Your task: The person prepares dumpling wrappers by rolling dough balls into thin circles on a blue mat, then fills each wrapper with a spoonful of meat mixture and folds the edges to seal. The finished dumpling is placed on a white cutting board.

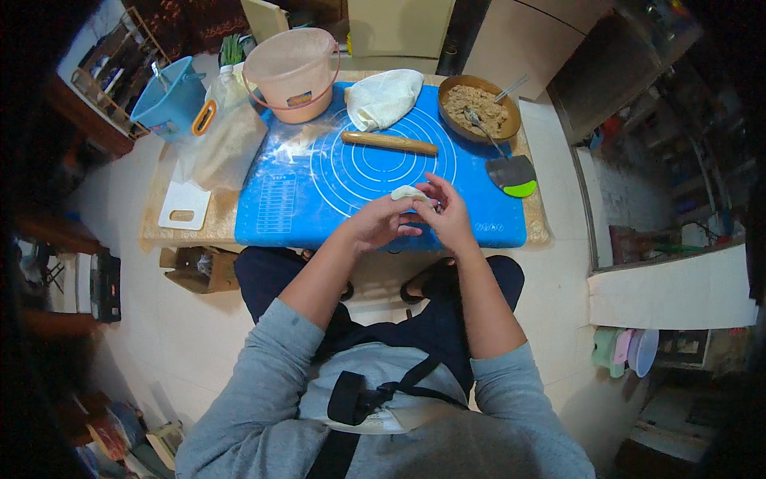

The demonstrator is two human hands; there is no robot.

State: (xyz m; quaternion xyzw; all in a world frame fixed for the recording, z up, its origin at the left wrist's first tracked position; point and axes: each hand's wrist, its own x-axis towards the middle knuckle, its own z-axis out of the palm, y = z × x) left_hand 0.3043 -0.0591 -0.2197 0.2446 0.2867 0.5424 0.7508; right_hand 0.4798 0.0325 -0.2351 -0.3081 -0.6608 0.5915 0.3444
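A small pale folded piece of dough (408,193), like a dumpling wrapper, is held up over the near part of a blue silicone pastry mat (281,209). My left hand (380,220) supports it from below and the left. From the right, my right hand (447,217) pinches its edge with thumb and fingers; any filling inside is hidden. Beyond my hands a wooden rolling pin (389,142) lies across the mat's printed circles. A white cloth (386,99) is bunched behind it. At the far right a brown bowl (444,114) contains minced filling (473,102) with two spoons in it.
A dark scraper with a green edge (508,173) lies below the bowl. A pink bucket (290,72) stands at the back left. Left of the mat are a bag of pale flour or grain (224,149), a blue bucket (167,105) and a white cutting board (185,200). A cardboard box (206,272) sits on the floor.
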